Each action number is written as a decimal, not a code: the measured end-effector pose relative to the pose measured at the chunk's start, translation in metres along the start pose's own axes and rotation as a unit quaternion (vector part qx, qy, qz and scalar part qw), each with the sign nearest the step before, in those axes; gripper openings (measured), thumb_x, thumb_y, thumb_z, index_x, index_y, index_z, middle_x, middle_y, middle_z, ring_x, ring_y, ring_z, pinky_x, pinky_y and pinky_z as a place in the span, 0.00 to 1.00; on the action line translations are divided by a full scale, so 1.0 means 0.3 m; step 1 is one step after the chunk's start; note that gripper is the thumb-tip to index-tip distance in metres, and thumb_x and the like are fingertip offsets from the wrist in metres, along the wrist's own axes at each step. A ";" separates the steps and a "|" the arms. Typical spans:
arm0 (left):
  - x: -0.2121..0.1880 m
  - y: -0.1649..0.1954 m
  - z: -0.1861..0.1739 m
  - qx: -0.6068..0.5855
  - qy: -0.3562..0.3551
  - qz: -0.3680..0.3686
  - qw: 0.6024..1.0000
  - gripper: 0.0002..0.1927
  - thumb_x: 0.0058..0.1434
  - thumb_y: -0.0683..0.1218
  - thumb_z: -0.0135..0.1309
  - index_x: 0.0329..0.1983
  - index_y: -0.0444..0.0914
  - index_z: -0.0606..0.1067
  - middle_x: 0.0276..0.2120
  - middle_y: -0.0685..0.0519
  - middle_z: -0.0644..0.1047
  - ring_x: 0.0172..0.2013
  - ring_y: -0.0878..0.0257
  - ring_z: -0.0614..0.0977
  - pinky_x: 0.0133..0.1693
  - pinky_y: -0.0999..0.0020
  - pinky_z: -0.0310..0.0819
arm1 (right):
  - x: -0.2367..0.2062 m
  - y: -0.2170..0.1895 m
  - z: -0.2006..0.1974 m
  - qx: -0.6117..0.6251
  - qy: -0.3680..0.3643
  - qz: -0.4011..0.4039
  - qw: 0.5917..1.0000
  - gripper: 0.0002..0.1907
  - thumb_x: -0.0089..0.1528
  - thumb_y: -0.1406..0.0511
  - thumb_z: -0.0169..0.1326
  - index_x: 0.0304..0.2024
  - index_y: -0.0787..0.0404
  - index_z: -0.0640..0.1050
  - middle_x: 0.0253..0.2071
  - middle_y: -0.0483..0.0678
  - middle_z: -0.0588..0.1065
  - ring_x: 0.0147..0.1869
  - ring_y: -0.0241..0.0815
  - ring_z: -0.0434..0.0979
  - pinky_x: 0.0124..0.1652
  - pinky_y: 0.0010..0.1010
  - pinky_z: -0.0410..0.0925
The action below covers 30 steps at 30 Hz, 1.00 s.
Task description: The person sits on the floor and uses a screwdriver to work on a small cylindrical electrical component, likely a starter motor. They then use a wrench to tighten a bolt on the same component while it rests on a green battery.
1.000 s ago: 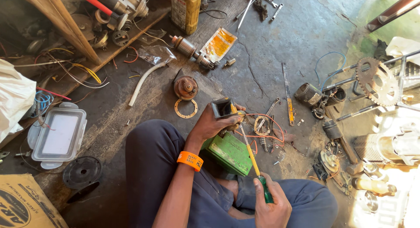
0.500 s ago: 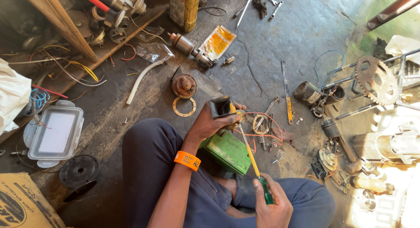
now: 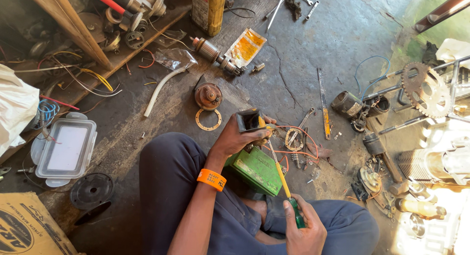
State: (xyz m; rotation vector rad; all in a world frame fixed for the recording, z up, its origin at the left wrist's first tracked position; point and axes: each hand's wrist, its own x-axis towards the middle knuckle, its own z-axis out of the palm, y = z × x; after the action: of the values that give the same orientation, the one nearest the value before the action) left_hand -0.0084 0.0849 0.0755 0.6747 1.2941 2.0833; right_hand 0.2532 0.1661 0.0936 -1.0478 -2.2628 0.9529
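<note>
At frame centre, the left hand grips a small black part while the right hand, closed on a screwdriver, probes it above the green box; steady tip alignment seems needed.

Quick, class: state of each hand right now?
Left hand: closed, holding a small black housing.
Right hand: closed, holding a screwdriver.

Rough, cracked concrete floor; glossy green plastic box; screwdriver with a yellow shaft and green plastic handle; rusty metal sprocket; clear plastic container.
</note>
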 end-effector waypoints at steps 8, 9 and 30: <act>0.006 -0.027 -0.012 0.008 -0.011 -0.015 1.000 0.13 0.58 0.36 0.64 0.48 0.33 0.81 0.39 0.49 0.83 0.33 0.70 0.82 0.34 0.72 0.78 | 0.000 0.029 0.016 0.015 -0.010 0.011 1.000 0.13 0.60 0.66 0.62 0.46 0.64 0.83 0.35 0.48 0.82 0.41 0.32 0.80 0.43 0.25 0.71; 0.008 -0.031 -0.012 0.002 -0.012 -0.005 1.000 0.13 0.58 0.36 0.64 0.47 0.33 0.81 0.41 0.51 0.84 0.35 0.70 0.82 0.35 0.72 0.79 | 0.000 0.034 0.018 0.021 -0.009 0.007 1.000 0.13 0.60 0.66 0.62 0.46 0.64 0.82 0.36 0.48 0.82 0.42 0.32 0.80 0.44 0.25 0.71; -0.052 0.117 -0.032 0.023 0.004 0.052 0.998 0.13 0.57 0.38 0.66 0.44 0.33 0.80 0.46 0.50 0.83 0.41 0.70 0.82 0.40 0.72 0.82 | -0.058 -0.070 0.005 -0.009 -0.012 0.016 1.000 0.15 0.59 0.64 0.62 0.48 0.64 0.83 0.35 0.49 0.83 0.42 0.33 0.82 0.46 0.26 0.72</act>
State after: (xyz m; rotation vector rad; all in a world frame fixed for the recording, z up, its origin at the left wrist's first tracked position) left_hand -0.0115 0.0556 0.1019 0.7696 1.3420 2.1450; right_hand 0.2528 0.1418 0.1064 -1.0875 -2.2846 0.9655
